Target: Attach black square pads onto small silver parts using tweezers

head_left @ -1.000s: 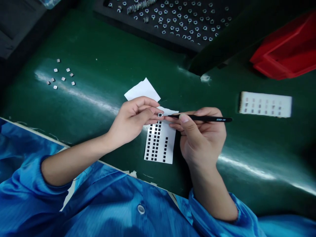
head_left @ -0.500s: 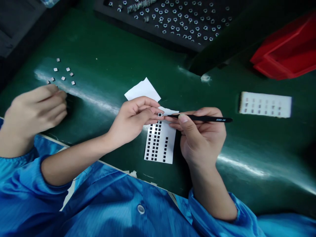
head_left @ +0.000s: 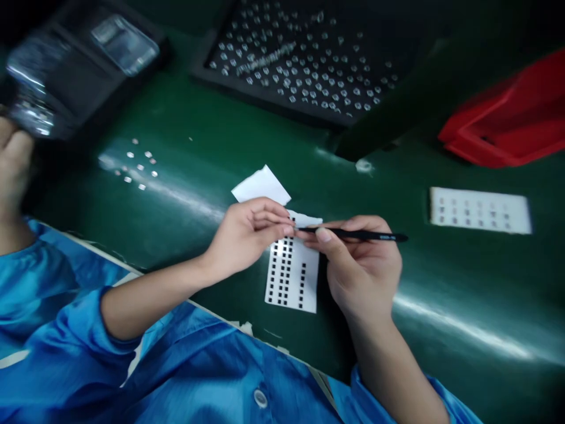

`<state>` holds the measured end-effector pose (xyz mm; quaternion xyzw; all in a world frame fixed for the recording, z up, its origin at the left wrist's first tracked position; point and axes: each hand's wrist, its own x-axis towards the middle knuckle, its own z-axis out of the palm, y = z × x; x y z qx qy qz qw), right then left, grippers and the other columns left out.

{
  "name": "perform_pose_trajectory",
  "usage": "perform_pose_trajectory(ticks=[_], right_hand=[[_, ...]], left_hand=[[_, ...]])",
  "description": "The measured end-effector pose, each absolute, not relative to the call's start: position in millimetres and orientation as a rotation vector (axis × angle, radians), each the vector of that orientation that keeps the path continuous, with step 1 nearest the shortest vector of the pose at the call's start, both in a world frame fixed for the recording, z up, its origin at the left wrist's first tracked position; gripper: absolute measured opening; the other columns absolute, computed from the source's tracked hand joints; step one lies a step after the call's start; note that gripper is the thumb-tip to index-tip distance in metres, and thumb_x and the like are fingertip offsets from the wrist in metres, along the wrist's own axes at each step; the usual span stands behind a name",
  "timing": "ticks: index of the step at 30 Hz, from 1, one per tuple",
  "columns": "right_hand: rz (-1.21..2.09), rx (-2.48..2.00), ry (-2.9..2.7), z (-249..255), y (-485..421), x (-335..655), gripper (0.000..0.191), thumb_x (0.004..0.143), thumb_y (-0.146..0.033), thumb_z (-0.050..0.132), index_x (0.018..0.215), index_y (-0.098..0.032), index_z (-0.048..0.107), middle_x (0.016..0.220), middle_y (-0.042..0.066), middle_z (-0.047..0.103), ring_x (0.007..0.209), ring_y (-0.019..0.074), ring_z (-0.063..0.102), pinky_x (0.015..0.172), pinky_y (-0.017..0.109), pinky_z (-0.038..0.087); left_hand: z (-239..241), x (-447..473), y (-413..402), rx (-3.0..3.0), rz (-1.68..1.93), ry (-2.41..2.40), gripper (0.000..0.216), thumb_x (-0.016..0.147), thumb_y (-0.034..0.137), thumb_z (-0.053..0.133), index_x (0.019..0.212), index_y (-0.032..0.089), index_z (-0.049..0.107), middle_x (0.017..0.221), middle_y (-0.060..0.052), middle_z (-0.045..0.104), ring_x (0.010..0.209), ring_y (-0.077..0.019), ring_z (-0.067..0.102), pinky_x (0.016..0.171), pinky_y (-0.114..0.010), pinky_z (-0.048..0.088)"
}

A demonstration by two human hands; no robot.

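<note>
My right hand [head_left: 366,265] grips black tweezers [head_left: 366,235], their tip pointing left at my left fingertips. My left hand [head_left: 247,238] is closed in a pinch; a small square part sat at its fingertips a moment ago and is now mostly hidden and blurred there. Below both hands lies a white sheet [head_left: 311,288] bearing columns of small black squares. Just behind my left hand is a blank white paper piece [head_left: 261,185].
A co-worker's hand [head_left: 13,171] is at the left edge beside a dark tray [head_left: 83,100] with clear plastic. Small pale squares [head_left: 140,168] are scattered nearby. Behind are a black tray [head_left: 212,79] of small frames, a red bin [head_left: 498,141] and a white block [head_left: 481,209].
The co-worker's hand has moved from the scattered squares to the dark tray at left. The whole view has shifted slightly. My hands stay together, and the square part at my fingertips is less visible.
</note>
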<state>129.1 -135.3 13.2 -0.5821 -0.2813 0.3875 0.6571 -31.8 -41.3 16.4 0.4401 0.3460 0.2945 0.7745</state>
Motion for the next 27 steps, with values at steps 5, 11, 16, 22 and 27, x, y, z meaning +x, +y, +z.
perform_pose_trajectory(ticks=[5,11,16,22,27], right_hand=[[0.859,-1.402,-0.535,22.9,-138.8,129.4,0.036,0.077,-0.033,0.1,0.097,-0.031,0.07,0.089,0.0,0.085,0.076,0.0218,0.086,0.078,0.02,0.071],[0.712,-1.514,-0.457,25.9,-135.0,131.2,0.038,0.068,-0.04,0.104,0.089,-0.036,0.072,0.089,0.003,0.085,0.071,0.027,0.085,0.073,0.021,0.072],[0.697,-1.493,-0.433,15.2,-124.8,149.4,0.045,0.059,-0.049,0.106,0.084,-0.035,0.071,0.081,0.004,0.082,0.067,0.026,0.083,0.068,0.027,0.072],[0.699,-1.424,-0.388,-1.7,-118.9,163.8,0.047,0.057,-0.044,0.107,0.086,-0.031,0.072,0.077,0.005,0.08,0.06,0.0234,0.08,0.057,0.025,0.069],[0.811,-1.386,-0.483,-0.7,-120.2,160.0,0.062,0.059,-0.057,0.104,0.092,-0.022,0.065,0.076,0.007,0.081,0.062,0.0234,0.081,0.058,0.029,0.067]], left_hand=[[7.8,-35.7,-41.0,1.093,0.689,0.723,0.012,0.088,0.024,0.079,0.09,0.017,0.07,0.081,-0.003,0.069,0.072,-0.0131,0.063,0.071,-0.028,0.051],[6.8,-38.8,-36.9,0.976,0.706,0.71,0.049,0.067,0.042,0.101,0.08,0.018,0.061,0.077,-0.003,0.066,0.071,-0.0145,0.059,0.069,-0.03,0.047],[26.0,-48.2,-18.8,1.093,0.84,0.731,0.051,0.068,0.048,0.101,0.077,0.017,0.062,0.076,-0.002,0.066,0.071,-0.0127,0.06,0.07,-0.029,0.047],[50.5,-54.9,33.4,1.188,0.924,0.791,0.056,0.064,0.051,0.101,0.077,0.017,0.059,0.086,-0.007,0.078,0.078,-0.0166,0.073,0.075,-0.031,0.056],[70.2,-39.9,79.2,1.447,1.074,0.912,0.039,0.071,0.038,0.096,0.079,0.017,0.064,0.092,-0.009,0.083,0.087,-0.0196,0.077,0.085,-0.034,0.059]])
